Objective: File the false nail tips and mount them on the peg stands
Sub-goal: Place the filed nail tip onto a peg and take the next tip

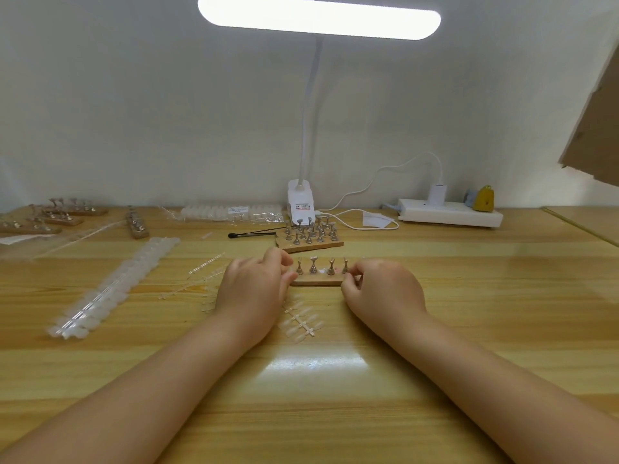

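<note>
Left hand [254,283] and right hand [382,286], fingers curled, grip opposite ends of a peg stand [316,278] on the tabletop [469,296]; nail tips [303,318] lie just in front.

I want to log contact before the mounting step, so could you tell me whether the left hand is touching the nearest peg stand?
Touching. In the head view, the left hand has its fingertips against the left end of the nearest peg stand, with no gap visible between them.

Glossy wooden table [469,329]; metal pegs [313,266] on a matt wooden base [318,280].
</note>
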A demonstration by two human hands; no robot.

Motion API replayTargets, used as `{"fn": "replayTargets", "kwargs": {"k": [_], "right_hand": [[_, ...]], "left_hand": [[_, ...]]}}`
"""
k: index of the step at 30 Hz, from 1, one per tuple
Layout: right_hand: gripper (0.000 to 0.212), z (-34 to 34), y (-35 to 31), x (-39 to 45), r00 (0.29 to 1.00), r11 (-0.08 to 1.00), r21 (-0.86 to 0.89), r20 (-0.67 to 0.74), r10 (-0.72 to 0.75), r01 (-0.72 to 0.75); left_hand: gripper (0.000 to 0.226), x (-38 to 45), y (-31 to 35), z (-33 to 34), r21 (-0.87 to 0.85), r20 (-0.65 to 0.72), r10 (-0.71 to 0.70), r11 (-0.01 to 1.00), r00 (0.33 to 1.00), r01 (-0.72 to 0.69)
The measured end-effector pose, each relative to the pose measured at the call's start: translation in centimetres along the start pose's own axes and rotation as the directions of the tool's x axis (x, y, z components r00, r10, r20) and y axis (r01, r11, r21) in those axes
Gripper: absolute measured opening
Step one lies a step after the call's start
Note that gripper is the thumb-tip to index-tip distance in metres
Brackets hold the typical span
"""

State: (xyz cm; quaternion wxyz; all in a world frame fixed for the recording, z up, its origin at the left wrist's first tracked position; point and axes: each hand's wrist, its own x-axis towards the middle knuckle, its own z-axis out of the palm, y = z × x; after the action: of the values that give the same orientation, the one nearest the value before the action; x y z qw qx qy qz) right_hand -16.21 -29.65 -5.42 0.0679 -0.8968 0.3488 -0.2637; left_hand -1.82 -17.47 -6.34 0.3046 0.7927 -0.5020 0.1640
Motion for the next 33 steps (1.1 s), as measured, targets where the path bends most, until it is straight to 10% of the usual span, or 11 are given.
{"fn": "replayTargets", "kwargs": {"k": [20,33], "right_hand": [[0.025,0.5,1.3,1.3,0.998,0.994,0.096,-0.023,-0.058,0.060],[0.003,-0.1,-0.6,-0.6,0.986,0.734,0.658,-0.104,-0.130,0.166]], "left_hand": [[0.023,-0.3,0.2,0.0,-0.074,-0.111,-0.074,0.995,0.991,0.066],[0.023,-0.9,2.6,-1.2,-0.352,-0.217,0.110,0.918,0.970,-0.183]]}}
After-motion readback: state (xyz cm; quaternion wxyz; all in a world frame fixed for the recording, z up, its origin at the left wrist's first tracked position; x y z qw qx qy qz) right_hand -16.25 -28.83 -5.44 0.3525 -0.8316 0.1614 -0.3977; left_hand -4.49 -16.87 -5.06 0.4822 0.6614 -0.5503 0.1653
